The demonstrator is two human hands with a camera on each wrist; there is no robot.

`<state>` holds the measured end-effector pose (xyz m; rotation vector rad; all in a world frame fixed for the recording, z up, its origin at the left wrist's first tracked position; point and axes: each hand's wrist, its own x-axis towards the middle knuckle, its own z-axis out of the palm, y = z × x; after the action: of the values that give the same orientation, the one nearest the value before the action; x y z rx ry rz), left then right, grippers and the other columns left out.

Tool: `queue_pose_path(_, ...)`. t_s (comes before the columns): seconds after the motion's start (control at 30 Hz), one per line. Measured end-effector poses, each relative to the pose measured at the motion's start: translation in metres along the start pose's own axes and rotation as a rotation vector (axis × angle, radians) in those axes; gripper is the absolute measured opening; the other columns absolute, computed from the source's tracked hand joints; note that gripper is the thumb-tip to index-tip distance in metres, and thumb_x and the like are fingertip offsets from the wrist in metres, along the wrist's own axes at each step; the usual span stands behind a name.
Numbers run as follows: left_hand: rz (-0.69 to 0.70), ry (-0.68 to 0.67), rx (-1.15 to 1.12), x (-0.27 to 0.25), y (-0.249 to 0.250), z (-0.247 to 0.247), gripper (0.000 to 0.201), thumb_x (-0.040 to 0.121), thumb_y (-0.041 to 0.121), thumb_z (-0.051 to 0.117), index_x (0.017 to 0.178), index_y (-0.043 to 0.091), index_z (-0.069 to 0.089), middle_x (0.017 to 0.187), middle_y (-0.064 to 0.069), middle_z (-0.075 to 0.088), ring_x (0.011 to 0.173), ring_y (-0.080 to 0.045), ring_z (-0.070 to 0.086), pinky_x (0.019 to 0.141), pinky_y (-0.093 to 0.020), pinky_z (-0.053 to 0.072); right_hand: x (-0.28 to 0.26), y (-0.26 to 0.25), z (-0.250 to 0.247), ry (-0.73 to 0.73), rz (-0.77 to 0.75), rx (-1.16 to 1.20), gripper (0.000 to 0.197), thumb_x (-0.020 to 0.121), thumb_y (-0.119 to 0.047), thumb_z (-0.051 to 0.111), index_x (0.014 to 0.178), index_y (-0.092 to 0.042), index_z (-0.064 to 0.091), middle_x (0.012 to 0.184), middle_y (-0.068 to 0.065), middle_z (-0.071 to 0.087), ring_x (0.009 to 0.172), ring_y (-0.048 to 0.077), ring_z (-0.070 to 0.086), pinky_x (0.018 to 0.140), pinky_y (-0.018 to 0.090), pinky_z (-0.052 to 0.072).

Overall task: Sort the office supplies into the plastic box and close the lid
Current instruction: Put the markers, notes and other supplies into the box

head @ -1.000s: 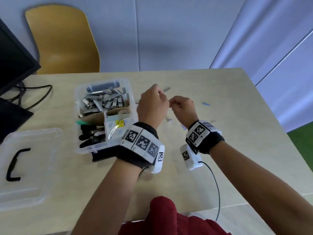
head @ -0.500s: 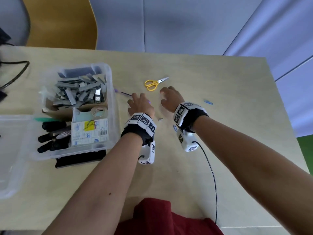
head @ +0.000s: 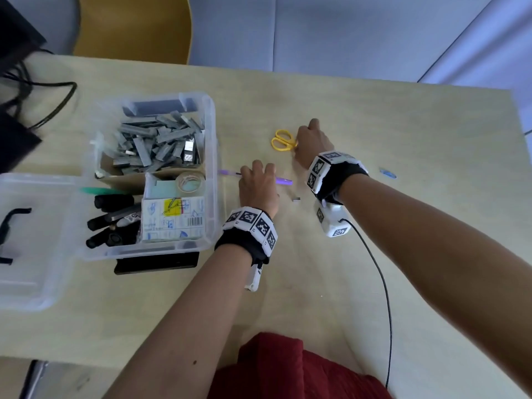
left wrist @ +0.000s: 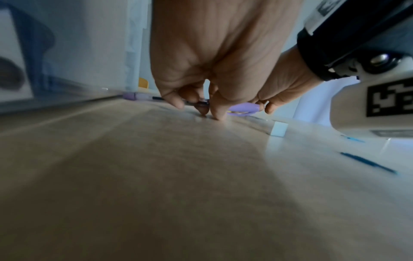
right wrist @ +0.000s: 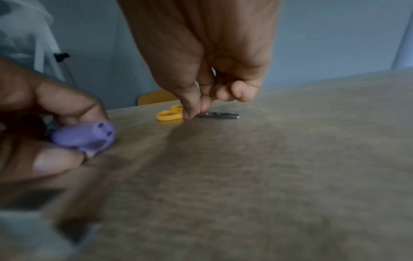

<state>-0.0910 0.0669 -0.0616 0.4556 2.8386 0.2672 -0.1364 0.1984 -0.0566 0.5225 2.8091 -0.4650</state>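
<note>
Both hands down on counter (head: 374,116) since a second ago | left hand (head: 258,188) fingers now pinch purple pen (left wrist: 243,107) | right hand (head: 312,145) fingers pinch yellow scissors (right wrist: 171,113) | both go to box (head: 211,156) next, lid (head: 31,254) off.

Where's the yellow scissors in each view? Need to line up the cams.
Head: yellow scissors upper centre, handles showing left of the right hand.
Left wrist: not in it.
Right wrist: centre, handles left, blades right, thumb and finger pinching at the pivot.
Shared landmark: purple pen under the left hand, at the lower left in the right wrist view.
</note>
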Motion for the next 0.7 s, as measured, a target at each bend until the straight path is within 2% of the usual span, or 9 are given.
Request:
queue_pose_path(0.1, 0.0, -0.024, -0.009, -0.009, 0.002, -0.003, 0.035, 0.092, 0.008, 0.046, 0.126, 0.011, 0.046, 0.128, -0.01, 0.044, 0.119, -0.031, 0.038, 0.089, -0.034, 0.039, -0.005, 0.005, 0.005, -0.07, 0.055, 0.053, 0.026, 0.088, -0.008, 0.052, 0.112, 0.001, 0.056, 0.128, 0.018, 0.039, 0.112, 0.037, 0.049, 0.087, 0.038, 0.042)
queue_pose_path(0.17, 0.007, -0.002, -0.039, -0.016, 0.005, -0.01, 0.033, 0.093, 0.009, 0.045, 0.126, 0.01, 0.045, 0.126, -0.01, 0.046, 0.118, -0.031, 0.039, 0.089, -0.035, 0.039, -0.013, 0.009, 0.007, -0.108, 0.089, 0.104, 0.027, 0.086, -0.014, 0.056, 0.11, -0.001, 0.059, 0.126, 0.02, 0.044, 0.113, 0.036, 0.049, 0.092, 0.035, 0.041)
queue_pose_path(0.27, 0.013, 0.071, -0.158, -0.027, 0.008, -0.029, 0.028, 0.095, 0.007, 0.041, 0.123, 0.007, 0.045, 0.124, -0.012, 0.048, 0.115, -0.032, 0.042, 0.087, -0.036, 0.037, -0.029, 0.012, 0.007, -0.113, 0.147, 0.178, 0.028, 0.086, -0.019, 0.058, 0.107, -0.002, 0.059, 0.121, 0.019, 0.053, 0.11, 0.033, 0.053, 0.086, 0.033, 0.042)
queue_pose_path(0.4, 0.045, 0.153, -0.576, -0.042, 0.015, -0.078, 0.023, 0.097, 0.007, 0.037, 0.112, -0.003, 0.05, 0.113, -0.019, 0.056, 0.107, -0.034, 0.051, 0.084, -0.032, 0.036, -0.055, 0.003, 0.001, -0.087, 0.162, 0.195, 0.009, 0.088, -0.01, 0.046, 0.087, -0.006, 0.054, 0.113, 0.023, 0.059, 0.105, 0.036, 0.056, 0.076, 0.033, 0.041)
queue_pose_path(0.5, 0.125, 0.285, -0.81, -0.056, 0.01, -0.121, 0.013, 0.096, 0.012, 0.041, 0.09, 0.005, 0.051, 0.091, -0.018, 0.058, 0.091, -0.033, 0.058, 0.083, -0.036, 0.046, -0.075, -0.019, -0.012, 0.005, 0.11, 0.305, 0.023, 0.09, -0.01, 0.045, 0.068, -0.011, 0.04, 0.101, 0.022, 0.06, 0.106, 0.037, 0.055, 0.075, 0.033, 0.037)
queue_pose_path(0.57, 0.137, 0.387, -0.849, -0.066, -0.003, -0.146, 0.019, 0.097, 0.02, 0.043, 0.084, 0.009, 0.05, 0.088, -0.015, 0.059, 0.088, -0.028, 0.059, 0.08, -0.03, 0.043, -0.087, -0.039, -0.021, 0.086, 0.058, 0.425, 0.026, 0.091, -0.012, 0.049, 0.068, -0.013, 0.037, 0.103, 0.022, 0.062, 0.103, 0.036, 0.055, 0.074, 0.032, 0.036)
queue_pose_path(0.63, 0.116, 0.478, -0.91, -0.077, -0.024, -0.168, 0.028, 0.098, 0.026, 0.043, 0.074, 0.012, 0.05, 0.084, -0.019, 0.062, 0.083, -0.024, 0.059, 0.076, -0.027, 0.041, -0.099, -0.062, -0.03, 0.177, -0.001, 0.523, 0.018, 0.09, -0.013, 0.051, 0.075, -0.011, 0.041, 0.101, 0.022, 0.064, 0.098, 0.035, 0.055, 0.07, 0.031, 0.033)
queue_pose_path(0.7, 0.073, 0.558, -0.961, -0.086, -0.054, -0.183, 0.029, 0.098, 0.027, 0.044, 0.074, 0.012, 0.05, 0.072, -0.015, 0.062, 0.073, -0.017, 0.062, 0.075, -0.027, 0.046, -0.111, -0.085, -0.038, 0.261, -0.067, 0.62, 0.009, 0.089, -0.011, 0.051, 0.085, -0.01, 0.043, 0.097, 0.02, 0.064, 0.093, 0.033, 0.056, 0.065, 0.028, 0.029)
